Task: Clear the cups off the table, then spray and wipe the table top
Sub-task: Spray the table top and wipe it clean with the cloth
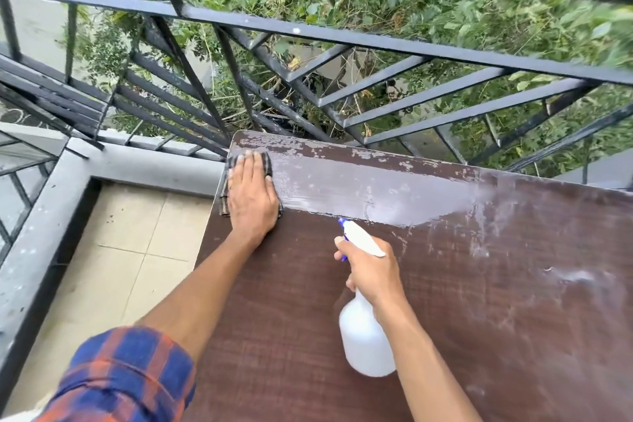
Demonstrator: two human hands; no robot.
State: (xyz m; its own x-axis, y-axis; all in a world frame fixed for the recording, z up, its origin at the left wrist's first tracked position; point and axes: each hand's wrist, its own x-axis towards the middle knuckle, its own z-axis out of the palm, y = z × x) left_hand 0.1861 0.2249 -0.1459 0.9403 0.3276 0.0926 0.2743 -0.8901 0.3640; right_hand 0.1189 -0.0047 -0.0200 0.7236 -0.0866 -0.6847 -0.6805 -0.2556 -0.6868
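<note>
A dark brown table top (462,301) fills the lower right, with a wet, shiny band along its far edge and worn, flaking patches. My left hand (251,193) lies flat on a grey checked cloth (226,193), pressing it onto the table's far left corner. My right hand (371,269) grips the neck of a white spray bottle (364,339) with a blue trigger; its nozzle points toward the wet band. No cups are in view.
A dark metal railing (342,34) runs right behind the table's far edge, with green foliage beyond it. To the left, a grey concrete ledge (37,243) borders a beige tiled floor (113,267).
</note>
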